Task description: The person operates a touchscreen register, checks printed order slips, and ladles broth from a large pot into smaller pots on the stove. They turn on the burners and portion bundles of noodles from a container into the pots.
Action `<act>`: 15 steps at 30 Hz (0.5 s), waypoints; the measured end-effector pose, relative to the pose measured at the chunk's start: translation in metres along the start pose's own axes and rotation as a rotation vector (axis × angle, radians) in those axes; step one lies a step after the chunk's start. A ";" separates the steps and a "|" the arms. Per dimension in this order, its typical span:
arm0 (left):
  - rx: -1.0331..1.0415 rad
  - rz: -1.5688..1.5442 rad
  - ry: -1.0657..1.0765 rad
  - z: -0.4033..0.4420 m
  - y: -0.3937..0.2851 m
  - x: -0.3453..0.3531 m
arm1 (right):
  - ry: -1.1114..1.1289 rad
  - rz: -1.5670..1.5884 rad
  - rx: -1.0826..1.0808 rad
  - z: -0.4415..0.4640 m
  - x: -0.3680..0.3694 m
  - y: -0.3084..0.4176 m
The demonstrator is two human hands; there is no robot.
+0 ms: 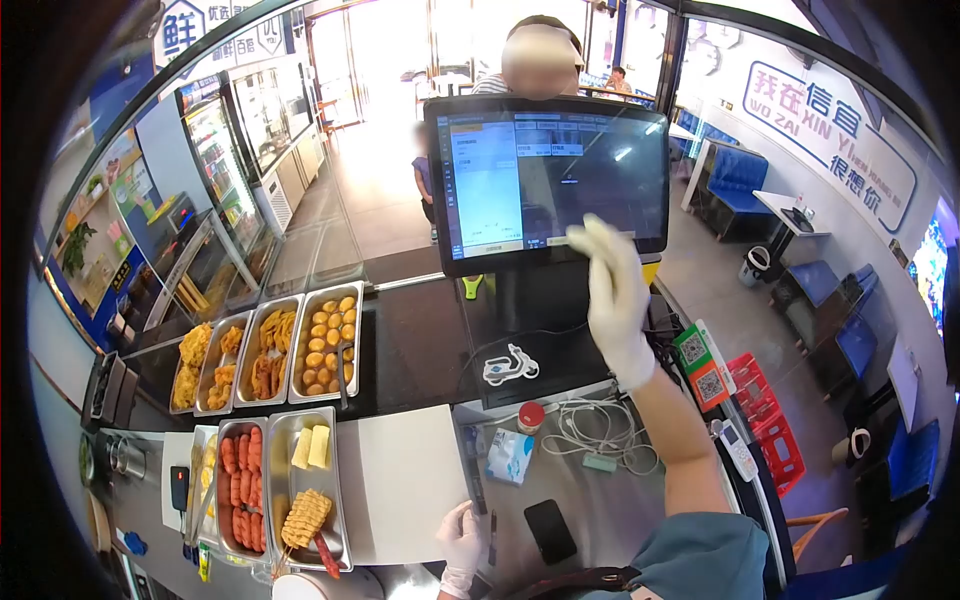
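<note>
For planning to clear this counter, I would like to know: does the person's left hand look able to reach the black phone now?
Probably yes: the gloved left hand is near the black phone, whose top looks uncovered, and nothing tall seems to stand between them.

The person's right hand (615,300) and left hand (461,540) wear thin white gloves (625,345) (rather wrinkled around the wrists). A plain blue-green sleeve (700,560), short and loosely cut, leaves the right forearm (676,435) bare. Some dark cloth (580,582) shows beside the sleeve, its details hard to make out.
</note>
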State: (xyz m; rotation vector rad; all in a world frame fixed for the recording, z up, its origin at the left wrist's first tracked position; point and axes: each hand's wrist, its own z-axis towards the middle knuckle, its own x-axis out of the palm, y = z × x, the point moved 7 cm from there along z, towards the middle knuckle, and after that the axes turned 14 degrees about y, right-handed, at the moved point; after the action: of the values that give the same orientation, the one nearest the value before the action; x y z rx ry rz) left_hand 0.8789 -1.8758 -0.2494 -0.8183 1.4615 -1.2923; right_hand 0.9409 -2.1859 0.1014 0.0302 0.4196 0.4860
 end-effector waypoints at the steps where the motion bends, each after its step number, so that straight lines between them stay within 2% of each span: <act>1: 0.002 0.002 -0.002 0.001 0.007 0.001 | 0.036 0.037 0.028 -0.023 -0.007 0.011; 3: 0.070 -0.014 -0.023 0.000 0.014 0.002 | 0.161 0.296 0.289 -0.075 -0.014 0.031; 6: 0.007 -0.053 0.031 0.001 0.005 0.001 | 0.363 0.463 0.533 -0.173 -0.003 0.066; 9: 0.054 -0.024 0.007 0.002 0.013 0.001 | 0.556 0.707 0.832 -0.279 0.012 0.102; 11: 0.060 0.015 0.014 -0.001 -0.006 0.000 | 0.527 0.940 1.070 -0.345 0.013 0.130; 13: -0.047 -0.255 0.040 -0.002 0.002 0.006 | 0.563 1.042 1.127 -0.378 0.010 0.155; 15: -0.056 -0.296 0.037 -0.011 -0.015 0.014 | 0.598 1.145 1.193 -0.385 0.003 0.172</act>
State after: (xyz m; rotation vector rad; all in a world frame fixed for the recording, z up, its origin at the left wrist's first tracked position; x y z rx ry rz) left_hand 0.8623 -1.8880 -0.2381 -1.0837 1.4490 -1.4973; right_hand 0.7131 -2.0588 -0.2301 1.3660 1.2452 1.3121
